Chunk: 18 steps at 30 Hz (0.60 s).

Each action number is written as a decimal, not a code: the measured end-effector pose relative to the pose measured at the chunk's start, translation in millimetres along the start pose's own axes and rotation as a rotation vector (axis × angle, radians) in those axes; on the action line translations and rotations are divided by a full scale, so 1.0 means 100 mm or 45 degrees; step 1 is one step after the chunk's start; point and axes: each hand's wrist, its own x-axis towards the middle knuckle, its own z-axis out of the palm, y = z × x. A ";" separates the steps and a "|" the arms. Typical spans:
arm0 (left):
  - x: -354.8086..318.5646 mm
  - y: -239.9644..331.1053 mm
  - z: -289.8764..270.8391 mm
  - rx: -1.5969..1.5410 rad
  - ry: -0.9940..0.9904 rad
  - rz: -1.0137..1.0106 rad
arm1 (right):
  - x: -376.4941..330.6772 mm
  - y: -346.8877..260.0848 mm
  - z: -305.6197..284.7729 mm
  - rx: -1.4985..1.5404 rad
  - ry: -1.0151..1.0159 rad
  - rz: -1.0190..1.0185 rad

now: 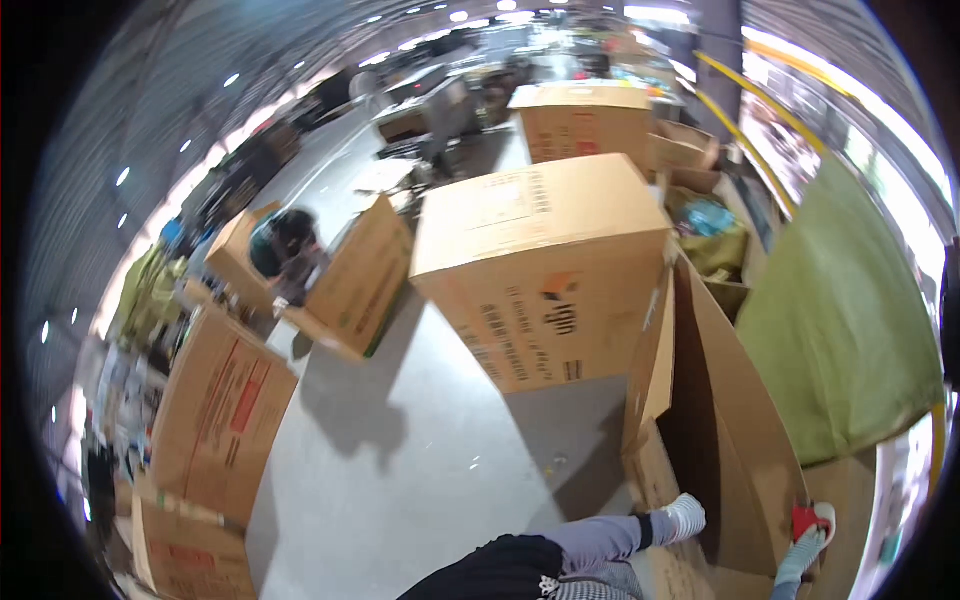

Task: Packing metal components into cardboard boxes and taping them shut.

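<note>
A tall open cardboard box (pixel 745 430) stands in front of me at the right, its inside in shadow. My left hand (pixel 685 518), in a striped glove, reaches across to the box's near left panel and appears to be closed over its edge; the fingers are not sharp. At the box's right side is my right hand (pixel 806 550), also in a striped glove. It is closed around a small red object with a white rounded part (pixel 812 520), whose kind I cannot make out.
A large closed carton (pixel 545 250) stands just ahead, with another carton (pixel 585 120) behind it. A person (pixel 285 250) bends by an open carton (pixel 365 275) at the left. More cartons (pixel 220 410) line the near left. Green sheeting (pixel 840 320) hangs beside a yellow rail (pixel 765 100) at the right.
</note>
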 end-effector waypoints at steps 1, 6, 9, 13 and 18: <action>-0.43 -0.12 0.10 -0.073 -0.029 -0.101 | -0.10 -0.44 0.06 -0.448 -0.191 -0.158; -2.47 -0.26 0.69 -0.214 0.058 -0.356 | -0.81 -2.03 0.12 -0.123 -0.216 -0.274; -3.68 -0.39 1.00 -0.359 0.107 -0.535 | -1.20 -2.66 0.07 0.663 -0.141 -0.150; -5.21 -0.42 1.30 -0.639 -0.109 -0.777 | -1.66 -3.53 0.33 1.151 -0.294 -0.067; -6.92 -0.73 0.47 -0.228 0.284 -1.420 | -1.97 -4.23 0.42 1.167 -0.351 0.085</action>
